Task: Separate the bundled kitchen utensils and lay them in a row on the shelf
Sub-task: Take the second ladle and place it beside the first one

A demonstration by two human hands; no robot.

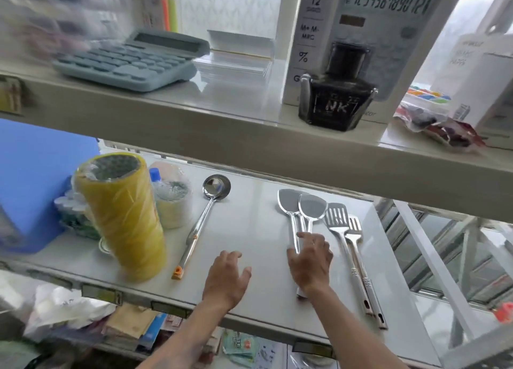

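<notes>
On the white shelf (249, 229), the right hand (311, 263) lay spread over the handles of two solid steel spatulas (302, 210). Two slotted steel turners (344, 229) lay just right; a steel ladle (205, 218) lay left of the spread, empty left hand (226, 279).

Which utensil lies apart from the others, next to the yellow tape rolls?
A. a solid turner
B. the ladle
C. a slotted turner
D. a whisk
B: the ladle lies alone beside the tape rolls, while the turners sit together farther right by the right hand.
</notes>
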